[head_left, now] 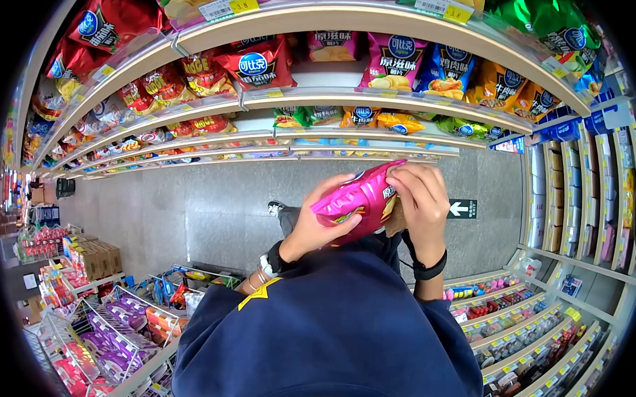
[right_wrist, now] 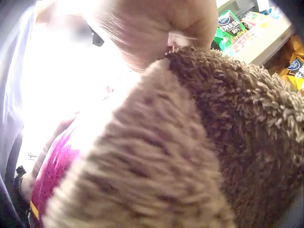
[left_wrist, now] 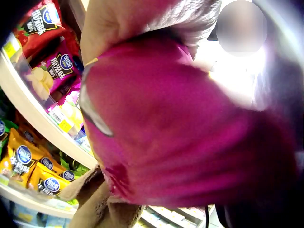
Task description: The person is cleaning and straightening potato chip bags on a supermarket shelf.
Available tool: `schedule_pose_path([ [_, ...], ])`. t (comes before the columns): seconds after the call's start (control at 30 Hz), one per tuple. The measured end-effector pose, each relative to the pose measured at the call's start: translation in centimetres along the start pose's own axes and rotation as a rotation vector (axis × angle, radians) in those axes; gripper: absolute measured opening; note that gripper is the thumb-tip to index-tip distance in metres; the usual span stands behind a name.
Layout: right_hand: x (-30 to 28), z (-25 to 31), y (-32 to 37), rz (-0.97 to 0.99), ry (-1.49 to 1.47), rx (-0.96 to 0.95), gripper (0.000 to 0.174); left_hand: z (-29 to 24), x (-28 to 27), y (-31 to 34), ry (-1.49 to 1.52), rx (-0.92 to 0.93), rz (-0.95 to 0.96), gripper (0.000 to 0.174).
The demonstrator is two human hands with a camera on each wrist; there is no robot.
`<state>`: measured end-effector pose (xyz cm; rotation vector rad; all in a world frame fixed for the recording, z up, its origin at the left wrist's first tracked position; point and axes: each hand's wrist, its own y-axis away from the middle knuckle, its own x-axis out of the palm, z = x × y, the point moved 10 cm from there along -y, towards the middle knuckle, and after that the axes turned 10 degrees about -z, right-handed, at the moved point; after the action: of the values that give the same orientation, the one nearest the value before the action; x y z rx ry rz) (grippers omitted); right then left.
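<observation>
My left hand (head_left: 314,225) grips a magenta bag of potato chips (head_left: 365,199) from its left side, thumb along the near face. Held in front of the dark blue sweatshirt, the bag is tilted. On its other side my right hand (head_left: 424,202) holds a fuzzy brown cloth (head_left: 398,219), with the fingertips at the bag's upper right corner. Up close in the right wrist view, the cloth (right_wrist: 156,156) hangs folded below the fingers, beside the bag (right_wrist: 53,175). Magenta wrapping (left_wrist: 175,118) fills most of the left wrist view.
Shelves of chip bags (head_left: 394,61) curve across the front, with a pale shelf edge (head_left: 321,97) beyond the hands. Wire baskets of snacks (head_left: 124,339) stand at the lower left. More shelving (head_left: 538,325) is at the right. A green exit sign (head_left: 462,208) lies on the grey floor (head_left: 220,188).
</observation>
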<state>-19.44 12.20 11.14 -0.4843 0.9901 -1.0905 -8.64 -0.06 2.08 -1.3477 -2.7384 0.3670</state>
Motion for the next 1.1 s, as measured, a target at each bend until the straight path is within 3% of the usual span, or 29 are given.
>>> schedule_pose_path([
  [0.23,1.7,0.5,0.3,0.071,-0.143,0.153,0.014,0.3,-0.1,-0.4,-0.001,-0.063,-0.022,0.060],
  [0.33,1.3,-1.6,1.0,-0.042,-0.117,0.221,0.015,0.5,-0.4,0.0,0.021,-0.098,-0.009,0.060],
  [0.43,1.0,-4.7,2.4,-0.223,-0.240,0.393,0.019,1.1,-0.4,0.1,0.071,-0.122,0.046,0.061],
  [0.5,2.4,-6.0,3.9,-0.134,-0.453,0.594,0.024,1.0,-0.1,0.2,0.138,-0.134,0.089,0.061],
  [0.57,3.9,-6.4,5.0,0.021,-0.581,0.697,0.022,1.5,1.0,0.4,0.179,-0.252,0.204,0.076],
  [0.63,3.1,-7.4,5.4,0.066,-0.379,0.668,0.016,1.7,1.6,-0.1,0.284,-0.369,0.287,0.087],
  [0.67,3.0,-7.9,5.5,0.064,-0.366,0.687,0.015,1.1,1.0,-0.8,0.139,-0.202,0.299,0.095],
  [0.77,2.8,-9.9,6.6,-0.004,-0.342,0.713,0.014,-6.9,-1.6,-4.3,0.047,0.124,0.226,0.085],
  [0.83,2.7,-10.6,7.3,-0.034,-0.384,0.748,0.013,-13.4,-0.8,-4.9,0.329,0.056,0.374,0.081],
  [0.9,2.8,-10.9,7.7,-0.019,-0.366,0.768,0.014,-19.8,0.7,-3.2,0.740,-0.084,0.581,0.048],
  [0.93,3.4,-11.2,7.3,-0.022,-0.368,0.766,0.014,-21.8,1.1,-2.3,0.859,-0.082,0.672,0.048],
  [1.1,4.8,-9.6,6.1,0.033,-0.291,0.694,0.014,-23.2,1.0,-1.1,0.867,0.148,0.719,0.046],
])
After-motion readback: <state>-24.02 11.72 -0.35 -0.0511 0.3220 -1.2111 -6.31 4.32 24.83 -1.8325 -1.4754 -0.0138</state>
